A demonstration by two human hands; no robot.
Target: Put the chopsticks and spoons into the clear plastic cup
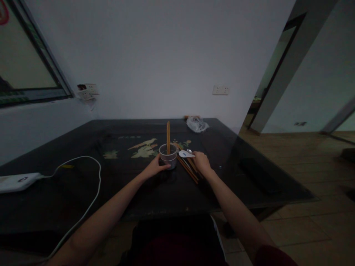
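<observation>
A grey cup (169, 161) stands upright on the dark table, with a pair of wooden chopsticks (168, 135) rising from it. My left hand (154, 167) is wrapped round the cup's left side, thumb across its front. Just to the right, my right hand (202, 162) pinches a white spoon (184, 154) by its handle, its bowl pointing left at the cup. Beside that bowl shows a small shiny metal spoon head (189, 151); whether my hand grips it too is unclear. Several loose chopsticks (190, 173) lie slanted on the table beneath my right hand.
A clear plastic bag (197, 124) lies at the table's back edge against the wall. On the left, a white power strip (20, 182) trails a white cable (99, 177) across the table (133, 201). A dark flat object (259, 175) rests at the right.
</observation>
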